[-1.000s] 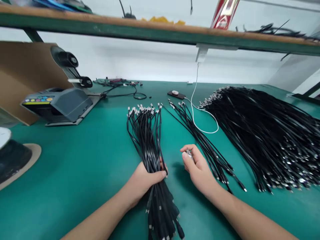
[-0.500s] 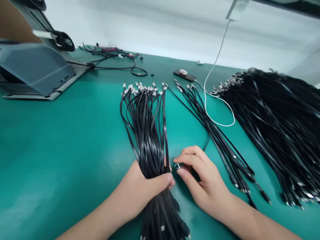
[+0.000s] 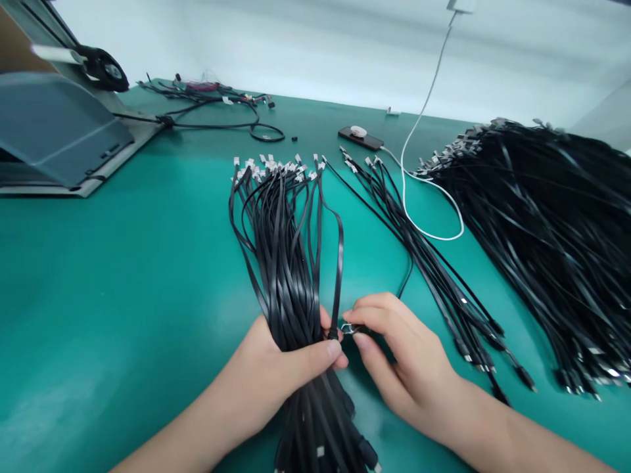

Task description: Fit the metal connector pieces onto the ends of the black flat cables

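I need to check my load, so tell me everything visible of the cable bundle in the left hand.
The bundle of black cables is many flat, glossy strands, apparently plastic or rubber. White connectors fan out at the far end; at the near end are dark plugs, partly cut off by the picture edge. It points away from the person, over the green tabletop. The left hand grips it, thumb across the top. One cable bows out rightward.

A black cable bundle [image 3: 280,256] spreads its far end on the green counter [image 3: 148,263], left of a smaller bunch [image 3: 430,263] and a large heap [image 3: 542,230]. Behind lie a phone [image 3: 371,140] and tangled wires [image 3: 211,100].
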